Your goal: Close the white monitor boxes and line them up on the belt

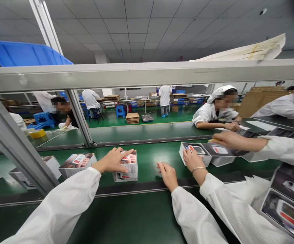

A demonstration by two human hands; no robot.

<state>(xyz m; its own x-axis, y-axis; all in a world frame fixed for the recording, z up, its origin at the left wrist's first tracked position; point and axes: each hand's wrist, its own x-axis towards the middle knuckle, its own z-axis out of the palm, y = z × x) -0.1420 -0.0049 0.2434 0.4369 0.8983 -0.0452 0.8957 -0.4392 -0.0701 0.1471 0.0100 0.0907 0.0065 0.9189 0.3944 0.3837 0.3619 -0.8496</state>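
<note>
My left hand (pixel 115 161) lies over a closed printed box (pixel 130 169) on the green belt, its thumb and fingers wrapped round the box's top and near side. To the right, my right hand (pixel 168 174) hovers above the belt's near edge with fingers curled and slightly apart, and nothing shows in it. Left of my left hand sits another printed box (pixel 77 164). An open white box (pixel 195 152) with a device on top stands right of my right hand, touched by a co-worker's hand.
A co-worker's hands (pixel 229 140) reach in from the right over a box row (pixel 219 154). Stacked boxes (pixel 289 200) stand at the near right. A metal post (pixel 17 135) crosses the left side. Across the belt, a person in white (pixel 213 112) leans on the table.
</note>
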